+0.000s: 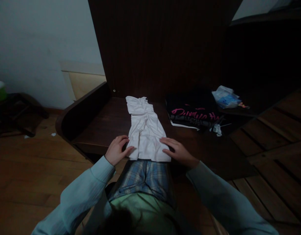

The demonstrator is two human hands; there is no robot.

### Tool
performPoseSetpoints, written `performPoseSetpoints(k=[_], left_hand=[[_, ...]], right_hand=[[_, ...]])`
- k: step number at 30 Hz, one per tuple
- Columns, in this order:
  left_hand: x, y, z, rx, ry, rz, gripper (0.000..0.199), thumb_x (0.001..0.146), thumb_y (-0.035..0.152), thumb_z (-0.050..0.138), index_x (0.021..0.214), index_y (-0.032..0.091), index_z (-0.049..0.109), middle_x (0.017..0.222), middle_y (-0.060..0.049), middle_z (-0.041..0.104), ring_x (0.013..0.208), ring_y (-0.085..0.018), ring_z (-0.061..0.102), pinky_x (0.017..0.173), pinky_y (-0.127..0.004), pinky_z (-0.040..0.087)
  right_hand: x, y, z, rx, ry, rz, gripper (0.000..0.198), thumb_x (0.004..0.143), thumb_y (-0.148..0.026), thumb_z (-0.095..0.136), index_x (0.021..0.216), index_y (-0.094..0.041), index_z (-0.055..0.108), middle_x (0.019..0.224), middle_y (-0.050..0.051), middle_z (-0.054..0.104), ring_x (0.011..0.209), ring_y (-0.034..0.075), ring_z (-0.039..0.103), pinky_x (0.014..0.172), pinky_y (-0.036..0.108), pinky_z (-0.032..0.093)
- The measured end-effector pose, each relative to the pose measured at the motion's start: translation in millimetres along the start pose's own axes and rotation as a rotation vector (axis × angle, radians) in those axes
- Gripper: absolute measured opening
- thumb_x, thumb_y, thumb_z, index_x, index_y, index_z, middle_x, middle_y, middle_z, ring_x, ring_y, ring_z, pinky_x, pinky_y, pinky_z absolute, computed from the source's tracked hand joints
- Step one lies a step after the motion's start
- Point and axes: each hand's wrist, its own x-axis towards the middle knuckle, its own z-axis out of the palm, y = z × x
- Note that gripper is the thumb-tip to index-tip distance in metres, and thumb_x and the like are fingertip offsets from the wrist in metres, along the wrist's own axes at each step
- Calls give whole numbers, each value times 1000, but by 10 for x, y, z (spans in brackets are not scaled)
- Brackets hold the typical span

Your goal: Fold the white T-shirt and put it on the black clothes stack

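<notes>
Dimly lit, a dark wooden worktop (91, 134) carries a wrinkled white cloth garment (149, 130), laid lengthwise toward the person; the left hand (117, 150) and right hand (178, 152) rest at its near side edges, each grip open and relaxed, perhaps so the fabric lies flat. Creases obscure what garment it is, and shadow blurs the pink lettering (193, 115) on the black folded clothes (192, 100) beside it

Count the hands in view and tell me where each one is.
2. The left hand is at the left edge of the wrinkled white cloth, near its closest end; the right hand is opposite, at the right edge. No others show.
</notes>
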Motion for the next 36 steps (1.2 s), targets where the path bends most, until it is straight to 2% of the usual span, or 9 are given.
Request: performPoseSetpoints(k=[6,9,13,15,19,21,29,32,36], left_hand=[[-130,255,102,-10,161,-182,23,73,42,55,77,20,57,87,-6,55,85,-23,51,74,-37,44],[-45,336,56,-105,171,-213,12,74,31,50,70,20,50,75,-3,54,73,-18,52,69,-32,43],[105,525,-55,-228,138,-259,12,78,32,45,78,21,49,61,3,52,54,-13,50,56,-25,41],[178,654,-76,-221,62,-184,17,80,35,44,84,21,53,67,1,58,58,-14,55,58,-25,42],[243,807,-20,-220,-245,168,28,82,43,46,93,21,59,87,-4,66,81,-18,61,74,-29,45],[199,762,24,-249,-274,250,32,82,46,46,97,21,59,94,-6,66,91,-19,59,82,-31,45],[-228,224,120,-112,-13,219,39,80,44,52,111,20,52,122,-11,54,115,-24,46,96,-41,38],[-252,128,186,-48,-5,231,44,82,43,49,119,19,47,125,-12,51,116,-25,45,94,-41,38],[-194,68,267,27,58,261,30,87,33,42,112,20,53,114,-9,59,106,-22,51,87,-38,42]], right_hand=[[-200,-195,143,-40,-64,-141,65,75,-48,59,130,-19,42,134,13,44,127,25,37,103,43,34],[-249,-185,170,-51,-34,-124,45,82,-34,52,125,-22,47,131,10,47,125,22,39,102,44,36],[-301,-198,134,4,36,-102,30,85,-22,44,114,-25,55,122,8,56,116,20,49,97,43,42],[-310,-224,107,38,37,-90,29,85,-26,46,112,-25,56,121,8,57,116,20,50,96,42,43],[-290,-246,51,99,7,-33,32,84,-40,49,111,-25,58,119,8,58,114,21,51,96,42,43],[-273,-243,19,141,3,-6,33,87,-43,43,109,-24,59,115,7,61,111,20,54,95,39,44],[-74,-338,22,237,143,32,20,86,-33,47,91,-23,63,89,5,67,87,16,62,80,30,49],[109,-339,143,245,185,80,15,83,-29,51,86,-20,62,80,4,66,75,15,61,72,28,50],[317,-312,310,246,166,131,17,77,-23,56,93,-16,59,79,4,63,69,13,58,66,25,49]])
